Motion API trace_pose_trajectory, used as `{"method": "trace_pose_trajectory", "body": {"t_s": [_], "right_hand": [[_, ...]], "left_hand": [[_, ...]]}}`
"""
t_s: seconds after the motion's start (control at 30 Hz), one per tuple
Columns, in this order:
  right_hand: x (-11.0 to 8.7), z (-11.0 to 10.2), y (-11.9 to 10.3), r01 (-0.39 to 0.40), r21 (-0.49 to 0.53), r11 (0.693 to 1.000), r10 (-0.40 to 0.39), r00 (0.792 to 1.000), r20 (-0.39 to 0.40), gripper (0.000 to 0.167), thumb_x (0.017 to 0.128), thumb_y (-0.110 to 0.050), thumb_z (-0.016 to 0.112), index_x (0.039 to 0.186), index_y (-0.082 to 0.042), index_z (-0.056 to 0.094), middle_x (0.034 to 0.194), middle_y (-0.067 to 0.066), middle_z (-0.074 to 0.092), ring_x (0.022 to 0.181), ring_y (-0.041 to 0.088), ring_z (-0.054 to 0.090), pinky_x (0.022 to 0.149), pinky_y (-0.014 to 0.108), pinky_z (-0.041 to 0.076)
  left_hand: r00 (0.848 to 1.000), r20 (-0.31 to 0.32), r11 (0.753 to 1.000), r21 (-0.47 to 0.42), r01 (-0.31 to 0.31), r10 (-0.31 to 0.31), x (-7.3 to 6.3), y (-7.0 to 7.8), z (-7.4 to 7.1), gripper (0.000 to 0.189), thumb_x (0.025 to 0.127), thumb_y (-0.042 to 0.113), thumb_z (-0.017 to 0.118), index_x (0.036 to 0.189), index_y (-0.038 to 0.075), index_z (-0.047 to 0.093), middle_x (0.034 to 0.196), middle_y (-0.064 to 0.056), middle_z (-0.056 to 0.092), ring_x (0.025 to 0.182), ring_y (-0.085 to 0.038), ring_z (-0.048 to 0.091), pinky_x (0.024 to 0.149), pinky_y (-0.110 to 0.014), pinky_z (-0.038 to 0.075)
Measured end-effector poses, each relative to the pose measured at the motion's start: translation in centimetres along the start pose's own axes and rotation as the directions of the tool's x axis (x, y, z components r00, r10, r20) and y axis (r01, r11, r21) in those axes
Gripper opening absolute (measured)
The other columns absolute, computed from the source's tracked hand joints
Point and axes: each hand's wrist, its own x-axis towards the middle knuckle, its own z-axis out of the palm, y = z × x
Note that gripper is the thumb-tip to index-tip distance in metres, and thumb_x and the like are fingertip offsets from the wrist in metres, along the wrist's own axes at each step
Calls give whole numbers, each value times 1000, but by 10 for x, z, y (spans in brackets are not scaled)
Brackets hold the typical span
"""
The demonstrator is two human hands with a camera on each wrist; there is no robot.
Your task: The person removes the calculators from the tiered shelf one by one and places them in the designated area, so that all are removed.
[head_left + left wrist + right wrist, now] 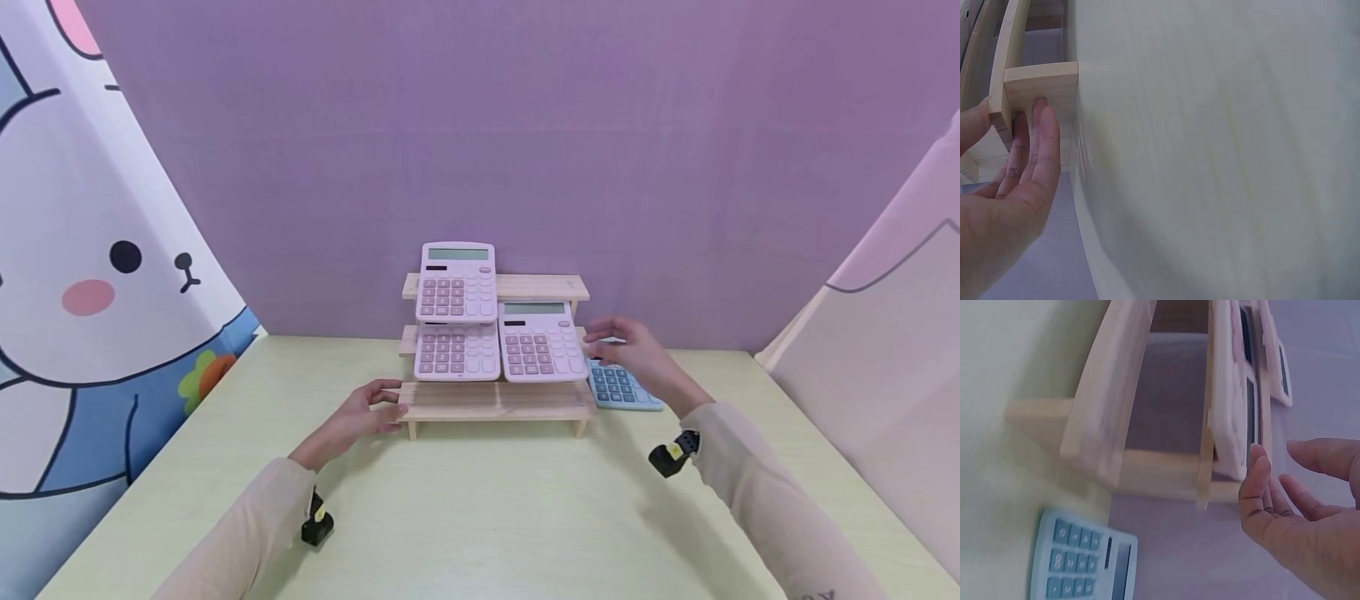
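A three-tier wooden display rack (495, 400) stands on the table. My left hand (367, 417) holds the left end of its lowest board; in the left wrist view the thumb lies on one side of the board (1007, 81) and the fingers on the other. One pink calculator (457, 283) leans on the top tier. Below, a second pink calculator (457, 354), partly covered by the first, sits beside a third pink calculator (543, 342). My right hand (630, 354) hovers just right of that third one, fingers bent and apart, holding nothing.
A blue calculator (622, 387) lies on the table (480, 517) right of the rack, partly hidden under my right hand. A purple backdrop (480, 150) rises behind the rack. A cartoon-print cloth (97, 250) hangs at left, a pale cloth (885, 350) at right.
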Motion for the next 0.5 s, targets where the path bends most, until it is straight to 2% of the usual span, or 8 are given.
{"method": "trace_pose_trajectory", "body": {"t_s": [0.23,0.33,0.5], "right_hand": [[9,16,-15,-18,73,997,17,1000,18,46,86,-3,58,129,3,42,120,22,53,103,26,57,84,33,55],[12,24,-22,-19,51,999,17,999,30,46,87,-6,59,129,1,42,121,20,53,105,26,55,86,32,54],[16,37,-32,-22,65,998,19,998,52,45,89,-5,55,131,1,39,122,21,53,109,29,53,93,37,51]], "left_hand": [[1000,6,1000,4,-12,12,-1,0,0,58,87,10,61,136,-1,31,121,-23,47,91,-18,61,85,-37,55],[1000,1,1000,3,-12,12,-1,1,1,58,87,10,61,136,-1,32,121,-23,47,91,-18,61,84,-37,55],[1000,0,1000,7,-10,10,-2,2,1,59,87,10,62,136,-1,31,122,-23,46,91,-17,61,84,-36,55]]}}
